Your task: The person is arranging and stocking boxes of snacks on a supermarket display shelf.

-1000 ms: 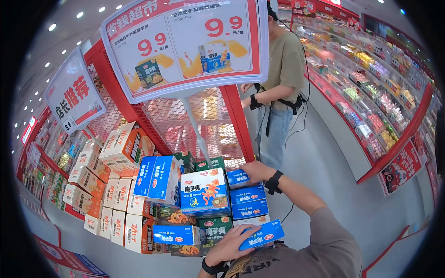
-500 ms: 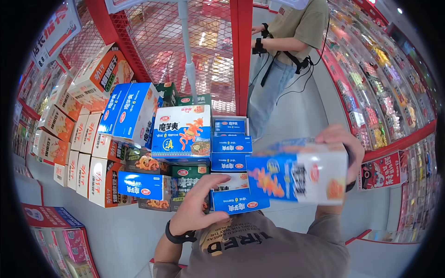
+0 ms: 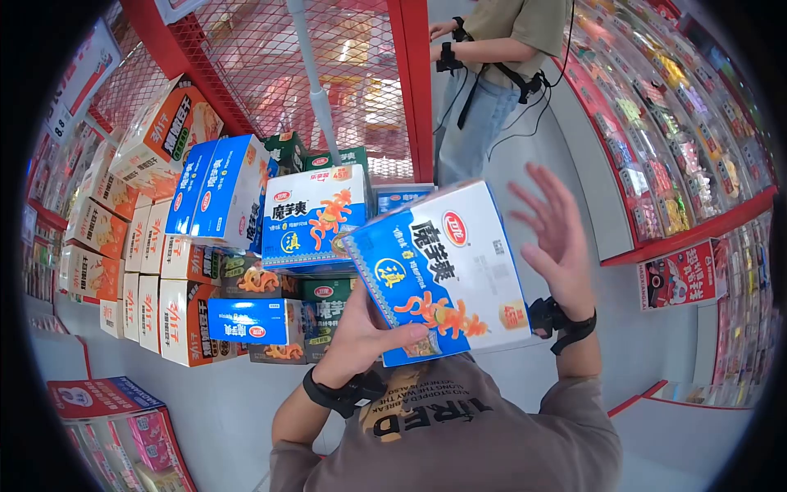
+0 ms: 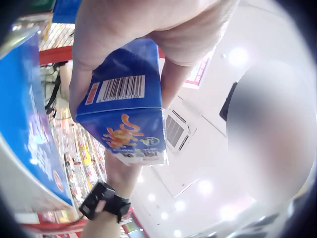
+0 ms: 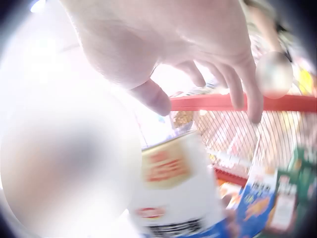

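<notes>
My left hand [image 3: 348, 348] grips a blue and white snack box [image 3: 459, 262] by its near left edge, thumb laid over the printed front. The box is tilted in front of my chest. Seen from the left wrist, thumb and fingers clasp both sides of the box [image 4: 131, 99], whose barcode shows. My right hand [image 3: 553, 238] is off to the right of the box, fingers spread and holding nothing. In the right wrist view that hand [image 5: 173, 54] hovers over the box's white end [image 5: 173, 183]. A matching box [image 3: 316, 215] stands on the stack behind.
Blue boxes [image 3: 217, 189], dark green boxes [image 3: 324, 312] and orange and white cartons [image 3: 193, 320] are piled at left. Behind them rises a red-framed mesh rack [image 3: 414, 98] with a sign pole [image 3: 307, 66]. Another person [image 3: 500, 82] stands beyond, near shelves [image 3: 656, 123] of packaged goods.
My right hand brought the snack box from the stack and has let go of it. My left hand, earlier on another blue box and then empty, now grips it. The view has tilted down.
</notes>
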A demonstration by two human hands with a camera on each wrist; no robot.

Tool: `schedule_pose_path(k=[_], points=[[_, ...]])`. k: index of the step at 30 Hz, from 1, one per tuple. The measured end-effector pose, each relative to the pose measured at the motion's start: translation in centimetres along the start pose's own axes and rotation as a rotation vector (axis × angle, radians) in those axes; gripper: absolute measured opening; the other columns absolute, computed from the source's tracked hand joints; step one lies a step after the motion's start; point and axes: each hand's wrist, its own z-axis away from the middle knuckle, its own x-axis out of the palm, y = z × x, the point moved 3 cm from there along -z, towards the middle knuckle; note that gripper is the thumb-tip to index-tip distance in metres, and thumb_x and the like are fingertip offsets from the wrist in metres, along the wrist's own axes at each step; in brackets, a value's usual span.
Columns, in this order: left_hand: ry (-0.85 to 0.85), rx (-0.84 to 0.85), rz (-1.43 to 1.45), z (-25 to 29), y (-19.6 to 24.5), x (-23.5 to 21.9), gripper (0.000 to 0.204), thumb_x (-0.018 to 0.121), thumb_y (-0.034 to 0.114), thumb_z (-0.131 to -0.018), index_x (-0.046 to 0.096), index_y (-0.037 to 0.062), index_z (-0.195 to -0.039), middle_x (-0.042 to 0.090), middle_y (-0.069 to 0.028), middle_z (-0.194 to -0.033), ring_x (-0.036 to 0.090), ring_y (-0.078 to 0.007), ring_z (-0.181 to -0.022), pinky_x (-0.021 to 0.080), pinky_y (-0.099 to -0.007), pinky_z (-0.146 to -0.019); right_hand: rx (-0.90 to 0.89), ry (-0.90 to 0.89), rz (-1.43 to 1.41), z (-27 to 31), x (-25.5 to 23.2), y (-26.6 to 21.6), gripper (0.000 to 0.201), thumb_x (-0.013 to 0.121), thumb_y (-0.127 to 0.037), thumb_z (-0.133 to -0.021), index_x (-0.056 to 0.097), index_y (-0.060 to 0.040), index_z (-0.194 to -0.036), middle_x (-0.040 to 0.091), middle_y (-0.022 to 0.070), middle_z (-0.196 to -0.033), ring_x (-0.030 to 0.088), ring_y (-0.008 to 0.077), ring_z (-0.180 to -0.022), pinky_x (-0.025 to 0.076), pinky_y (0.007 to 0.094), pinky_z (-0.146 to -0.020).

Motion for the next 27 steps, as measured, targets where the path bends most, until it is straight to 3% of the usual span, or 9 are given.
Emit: schedule_pose_path(k=[1, 3, 5, 7, 9, 12, 14, 18, 27], points=[[0.048, 0.094, -0.038, -0.2, 0.1, 0.1, 0.086, 0.081, 0.003, -0.073, 0.025, 0.0003, -0.139, 0.050, -0.0138, -0.129, 0.056, -0.0215, -0.117, 0.052, -0.0349, -0.093, 0.375, -0.063, -0.314, 0.0, -0.2, 0.7, 0.093, 0.076, -0.022, -0.079, 0.020, -0.0039, -0.151, 0.036, 0.0154, -0.149, 0.040, 0.0311, -0.136, 0.035, 0.0397, -0.107], [0.111, 0.243, -0.102, -0.7, 0.3, 0.5, 0.091, 0.082, 0.006, -0.074, 0.020, 0.0023, -0.141, 0.048, -0.0140, -0.129, 0.057, -0.0217, -0.115, 0.052, -0.0356, -0.094, 0.338, -0.262, -0.290, 0.2, 0.6, 1.3, 0.102, 0.083, -0.022, -0.071, 0.022, -0.0040, -0.151, 0.036, 0.0164, -0.149, 0.042, 0.0287, -0.134, 0.037, 0.0387, -0.106], [0.123, 0.241, -0.210, -0.9, -0.3, 0.5, 0.092, 0.083, 0.008, -0.074, 0.020, 0.0033, -0.140, 0.047, -0.0144, -0.130, 0.055, -0.0211, -0.117, 0.051, -0.0365, -0.095, 0.325, -0.314, 0.028, 0.4, 1.8, 0.8, 0.114, 0.091, -0.022, -0.057, 0.027, -0.0027, -0.149, 0.042, 0.0176, -0.144, 0.047, 0.0238, -0.129, 0.039, 0.0363, -0.105], [0.106, 0.272, -0.407, -0.9, -0.7, 0.3, 0.091, 0.084, 0.020, -0.074, 0.025, 0.0036, -0.142, 0.045, -0.0164, -0.133, 0.054, -0.0262, -0.120, 0.049, -0.0394, -0.097, 0.285, -0.267, 0.081, -0.3, 0.6, 1.1, 0.110, 0.091, -0.019, -0.057, 0.032, -0.0023, -0.147, 0.046, 0.0167, -0.141, 0.049, 0.0228, -0.126, 0.039, 0.0359, -0.105], [-0.060, 0.294, -0.882, -0.2, 1.2, 0.2, 0.091, 0.083, 0.030, -0.073, 0.030, 0.0041, -0.143, 0.045, -0.0175, -0.135, 0.052, -0.0306, -0.122, 0.047, -0.0408, -0.098, 0.175, -0.134, 0.025, -1.8, -0.6, 0.6, 0.102, 0.091, -0.018, -0.057, 0.039, -0.0008, -0.143, 0.053, 0.0148, -0.133, 0.052, 0.0215, -0.121, 0.039, 0.0354, -0.105], [-0.248, 0.285, -1.238, 0.9, 0.1, -0.4, 0.091, 0.081, 0.044, -0.070, 0.042, 0.0036, -0.142, 0.046, -0.0179, -0.138, 0.046, -0.0348, -0.126, 0.041, -0.0429, -0.103, -0.190, -0.066, 0.577, -4.8, -2.9, 1.2, 0.093, 0.090, -0.018, -0.056, 0.046, -0.0058, -0.137, 0.057, 0.0131, -0.127, 0.056, 0.0252, -0.115, 0.044, 0.0370, -0.098], [-0.370, 0.263, -1.429, 1.6, -1.4, -0.9, 0.091, 0.081, 0.045, -0.070, 0.041, 0.0051, -0.142, 0.048, -0.0163, -0.137, 0.047, -0.0347, -0.125, 0.042, -0.0420, -0.102, -0.219, -0.064, 0.795, -6.8, -2.8, 3.0, 0.088, 0.088, -0.018, -0.058, 0.048, -0.0093, -0.136, 0.058, 0.0123, -0.122, 0.057, 0.0283, -0.111, 0.046, 0.0383, -0.095], [-0.307, 0.122, -1.350, 1.5, -1.7, -0.4, 0.078, 0.078, 0.035, -0.072, 0.047, 0.0076, -0.137, 0.054, -0.0140, -0.125, 0.051, -0.0333, -0.114, 0.044, -0.0430, -0.097, -0.187, -0.104, 0.955, -8.5, -2.3, 7.9, 0.083, 0.086, -0.017, -0.060, 0.050, -0.0140, -0.135, 0.059, 0.0111, -0.113, 0.056, 0.0316, -0.105, 0.048, 0.0395, -0.090], [-0.229, 0.223, -1.397, 1.5, -2.1, -0.1, 0.070, 0.078, 0.030, -0.070, 0.052, 0.0085, -0.131, 0.056, -0.0130, -0.123, 0.052, -0.0306, -0.112, 0.045, -0.0417, -0.094, -0.117, -0.118, 0.843, -8.8, -1.6, 11.1, 0.083, 0.086, -0.019, -0.061, 0.050, -0.0152, -0.136, 0.057, 0.0109, -0.115, 0.056, 0.0297, -0.108, 0.049, 0.0395, -0.090]])
